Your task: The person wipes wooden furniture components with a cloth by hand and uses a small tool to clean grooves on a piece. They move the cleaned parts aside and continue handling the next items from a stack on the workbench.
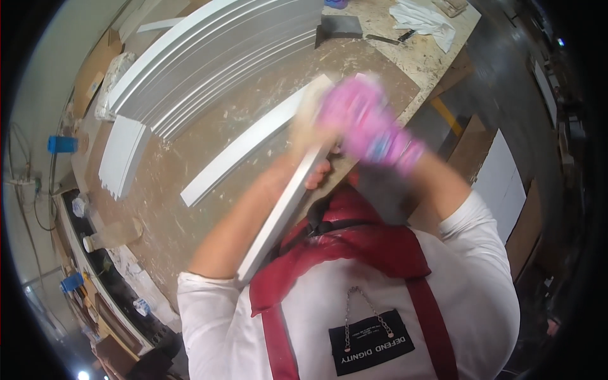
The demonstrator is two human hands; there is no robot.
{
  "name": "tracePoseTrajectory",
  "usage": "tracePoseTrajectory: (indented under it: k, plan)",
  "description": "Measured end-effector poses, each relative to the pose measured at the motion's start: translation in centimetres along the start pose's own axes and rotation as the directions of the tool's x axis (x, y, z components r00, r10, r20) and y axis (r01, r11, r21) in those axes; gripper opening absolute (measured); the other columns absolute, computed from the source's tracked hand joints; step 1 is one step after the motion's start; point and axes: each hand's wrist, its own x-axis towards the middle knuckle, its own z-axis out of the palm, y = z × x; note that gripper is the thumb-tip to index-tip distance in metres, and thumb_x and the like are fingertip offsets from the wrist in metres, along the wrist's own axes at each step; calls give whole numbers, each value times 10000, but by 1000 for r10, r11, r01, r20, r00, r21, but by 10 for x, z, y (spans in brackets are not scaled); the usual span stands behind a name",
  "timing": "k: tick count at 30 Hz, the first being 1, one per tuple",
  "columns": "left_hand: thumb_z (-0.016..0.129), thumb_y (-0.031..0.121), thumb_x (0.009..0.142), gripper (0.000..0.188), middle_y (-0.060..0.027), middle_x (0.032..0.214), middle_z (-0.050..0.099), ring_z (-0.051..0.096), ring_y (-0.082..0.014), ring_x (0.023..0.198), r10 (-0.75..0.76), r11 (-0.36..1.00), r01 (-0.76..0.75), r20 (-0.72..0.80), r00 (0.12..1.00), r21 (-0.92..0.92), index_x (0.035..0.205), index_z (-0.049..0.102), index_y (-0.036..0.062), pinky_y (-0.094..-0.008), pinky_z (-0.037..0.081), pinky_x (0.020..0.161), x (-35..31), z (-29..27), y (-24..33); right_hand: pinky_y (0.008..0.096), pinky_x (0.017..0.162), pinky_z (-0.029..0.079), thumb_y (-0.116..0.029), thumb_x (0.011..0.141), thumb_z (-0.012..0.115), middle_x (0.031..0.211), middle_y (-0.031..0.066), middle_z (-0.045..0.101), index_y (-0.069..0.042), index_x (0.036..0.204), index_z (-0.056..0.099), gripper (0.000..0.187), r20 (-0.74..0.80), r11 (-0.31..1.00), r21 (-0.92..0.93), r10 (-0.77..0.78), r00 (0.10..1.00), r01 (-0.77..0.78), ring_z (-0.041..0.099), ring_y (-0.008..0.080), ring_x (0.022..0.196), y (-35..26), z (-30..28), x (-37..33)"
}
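A long white strip, like a piece of trim, slants from my left upper arm up toward the table's edge. Bare fingers of my left hand curl round it near its upper end. My right hand, in a pink glove, is at that upper end and smeared by motion, so its fingers cannot be made out. A pale beige blur lies beside the glove; its kind is unclear. Just beyond, another white strip lies on the brown worktable.
Many white strips lie side by side at the back left, with a shorter white stack near them. A grey block, a dark-handled tool and a white cloth are at the back. Cardboard and white panels stand at right.
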Motion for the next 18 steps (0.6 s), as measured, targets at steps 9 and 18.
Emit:
tracePoseTrajectory:
  k: [9, 18]
  plan:
    - [448, 231, 1011, 274, -35, 673, 510, 446, -88, 473, -51, 997, 44, 105, 993, 67, 1150, 544, 15, -213, 372, 387, -1, -24, -17, 419, 1074, 349, -277, 830, 612, 1426, 117, 467, -126, 1375, 501, 577, 518, 724, -567, -58, 853, 393, 427, 319, 1320, -75, -84, 46]
    - [196, 528, 1025, 678, -169, 1223, 608, 653, -220, 990, -203, 893, 206, -51, 978, 401, 1404, 396, 3, -269, 582, 734, -117, -18, 19, 350, 850, 508, -343, 757, 757, 1029, 170, 648, -34, 1227, 584, 588, 643, 948, -309, 270, 716, -80, 644, 280, 915, -8, -117, 32]
